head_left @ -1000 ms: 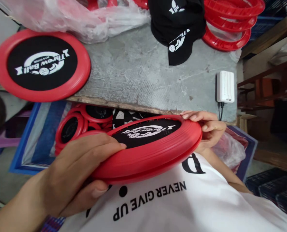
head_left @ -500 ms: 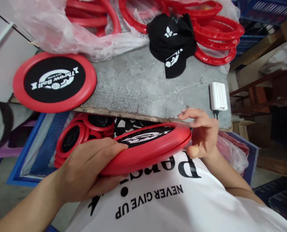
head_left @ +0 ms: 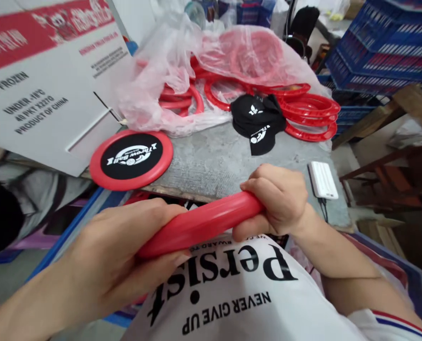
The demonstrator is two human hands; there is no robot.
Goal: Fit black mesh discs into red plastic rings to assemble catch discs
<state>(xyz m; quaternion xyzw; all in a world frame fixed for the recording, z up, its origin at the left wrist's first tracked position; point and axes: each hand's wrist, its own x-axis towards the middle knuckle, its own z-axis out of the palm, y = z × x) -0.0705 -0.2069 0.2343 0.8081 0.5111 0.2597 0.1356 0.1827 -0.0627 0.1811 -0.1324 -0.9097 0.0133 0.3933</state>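
Note:
Between my hands I hold a red plastic throw-ball disc [head_left: 207, 221], tilted so that its rim faces me and its black face is hidden. My left hand [head_left: 126, 255] is closed round the left end of the rim, thumb below. Round the right end my right hand [head_left: 275, 201] is closed, fingers on top and thumb underneath. Another red disc [head_left: 131, 160] with a black "Throw Ball" face lies on the grey tabletop [head_left: 204, 163], near its front edge. Black printed fabric rounds [head_left: 259, 121] lie in a pile farther back.
Several red rings [head_left: 312, 116] are stacked behind the fabric. A translucent plastic bag [head_left: 168, 71] holds more rings. A white power bank [head_left: 322, 180] with a cable lies right. A white carton [head_left: 55, 85] stands left; blue crates [head_left: 381, 52] are at back right. Another person's sleeve shows at far left.
My right hand has closed on the disc's right end. The disc has tipped, so its black face no longer shows. The view has risen, bringing the carton and bag into sight.

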